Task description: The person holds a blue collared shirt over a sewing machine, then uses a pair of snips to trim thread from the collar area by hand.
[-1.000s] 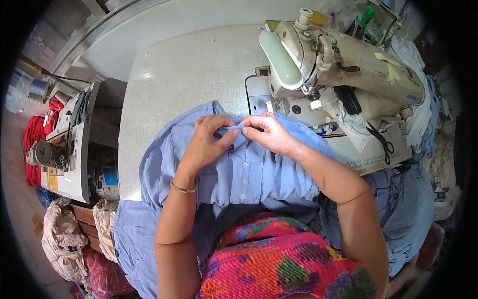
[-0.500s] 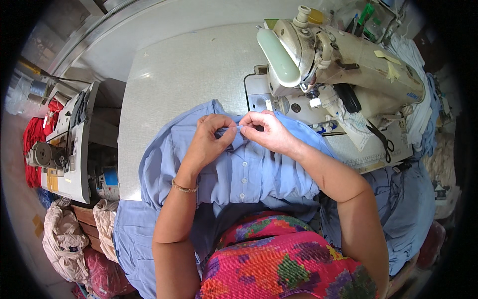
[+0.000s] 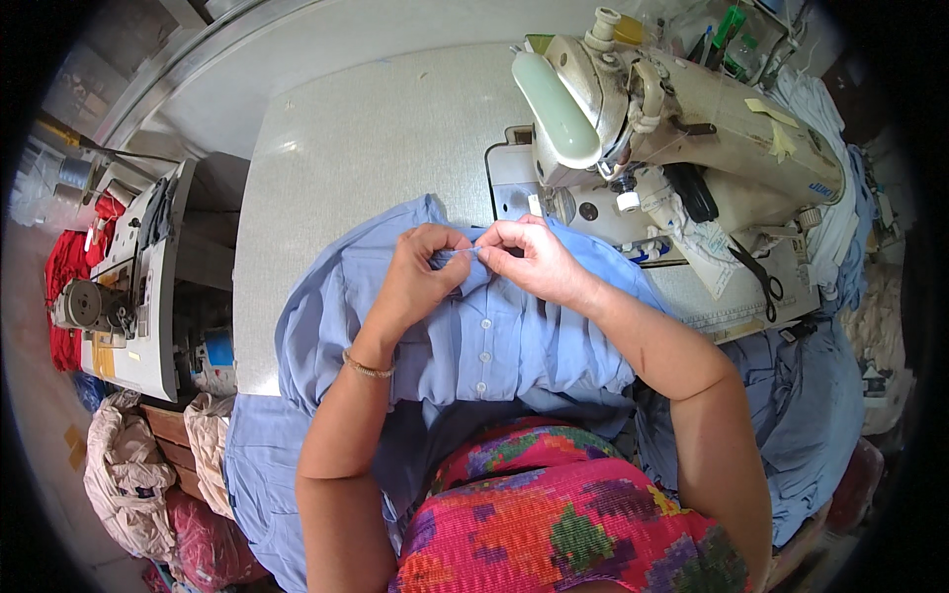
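Beside the sewing machine [image 3: 682,148], on its left and toward me, I see the blue shirt [image 3: 474,336] spread over the near part of the desk [image 3: 366,148], its lower half spilling off the near edge toward my lap. My left hand [image 3: 420,277] has its grip pinched together on a fold of the shirt's top edge, thumb and fingers clamped on the cloth. My right hand [image 3: 534,259] meets it from the machine's side, its fingertips closed on the same edge, so the two grips nearly touch, with a short taut stretch of cloth between them. A row of small white buttons [image 3: 481,341] runs down the shirt below the hands. Left of the machine and beyond the shirt, the desk top lies bare up to its far and left edges, giving wide room there. More blue cloth [image 3: 801,415] hangs off the desk's right edge, below the machine. Far left of the machine, past the desk's edge, stands a second machine [image 3: 124,287].
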{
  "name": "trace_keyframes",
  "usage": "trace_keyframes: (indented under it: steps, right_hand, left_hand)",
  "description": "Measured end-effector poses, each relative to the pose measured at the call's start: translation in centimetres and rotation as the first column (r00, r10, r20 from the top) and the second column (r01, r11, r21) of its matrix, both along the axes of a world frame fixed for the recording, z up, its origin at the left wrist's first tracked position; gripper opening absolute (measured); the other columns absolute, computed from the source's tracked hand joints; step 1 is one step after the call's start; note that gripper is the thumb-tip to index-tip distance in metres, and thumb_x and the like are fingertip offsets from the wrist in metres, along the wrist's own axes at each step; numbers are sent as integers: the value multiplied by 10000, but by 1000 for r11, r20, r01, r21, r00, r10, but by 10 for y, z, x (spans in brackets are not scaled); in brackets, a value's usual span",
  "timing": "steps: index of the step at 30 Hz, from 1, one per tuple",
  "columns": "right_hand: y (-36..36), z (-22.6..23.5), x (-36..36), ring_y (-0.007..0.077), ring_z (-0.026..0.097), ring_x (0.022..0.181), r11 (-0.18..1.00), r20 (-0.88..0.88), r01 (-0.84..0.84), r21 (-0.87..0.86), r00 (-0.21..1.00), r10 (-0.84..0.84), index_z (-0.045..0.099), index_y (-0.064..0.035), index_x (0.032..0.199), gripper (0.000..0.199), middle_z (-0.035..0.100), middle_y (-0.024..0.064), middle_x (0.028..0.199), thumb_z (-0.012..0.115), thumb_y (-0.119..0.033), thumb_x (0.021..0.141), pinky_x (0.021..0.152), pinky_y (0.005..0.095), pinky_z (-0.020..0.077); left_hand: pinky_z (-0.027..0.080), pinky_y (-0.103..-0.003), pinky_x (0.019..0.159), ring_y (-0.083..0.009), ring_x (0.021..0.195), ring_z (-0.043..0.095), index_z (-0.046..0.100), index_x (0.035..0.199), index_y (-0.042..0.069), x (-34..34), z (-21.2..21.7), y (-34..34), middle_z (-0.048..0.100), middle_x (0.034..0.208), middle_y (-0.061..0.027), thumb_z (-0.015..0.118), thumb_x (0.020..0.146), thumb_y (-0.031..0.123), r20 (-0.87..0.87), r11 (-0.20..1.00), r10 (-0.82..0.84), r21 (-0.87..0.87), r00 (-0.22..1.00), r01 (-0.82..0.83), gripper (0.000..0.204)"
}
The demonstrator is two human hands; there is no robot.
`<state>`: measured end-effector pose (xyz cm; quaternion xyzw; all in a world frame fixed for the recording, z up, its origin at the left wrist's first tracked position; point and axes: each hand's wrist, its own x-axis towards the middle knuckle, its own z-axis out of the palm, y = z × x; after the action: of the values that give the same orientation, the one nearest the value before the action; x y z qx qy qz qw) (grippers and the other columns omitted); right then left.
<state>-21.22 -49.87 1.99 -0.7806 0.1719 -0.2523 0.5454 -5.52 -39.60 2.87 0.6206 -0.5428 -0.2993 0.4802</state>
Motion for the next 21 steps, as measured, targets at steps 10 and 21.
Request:
trace_keyframes:
  steps: [10, 21]
  right_hand:
    - [0, 10, -5, 73, 533, 663, 995, -82, -33, -93, 996, 25, 618, -32, 828, 100, 600, -11, 691, 599, -130, 828, 724, 252, 386]
    - [-1, 8, -7, 108, 533, 650, 969, -124, -5, -246, 992, -27, 628, -82, 789, 101, 612, -21, 682, 596, -178, 795, 831, 284, 320]
  left_hand:
    - [421, -276, 713, -147, 781, 542, 624, 789, -7, -1, 0, -1, 612, 774, -55, 646, 754, 113, -152, 995, 15, 96, 988, -1, 127]
    - [425, -299, 715, -175, 770, 550, 623, 766, -15, -4, 2, -2, 623, 756, -75, 650, 750, 117, 12, 1000, -20, -5, 1000, 20, 135]
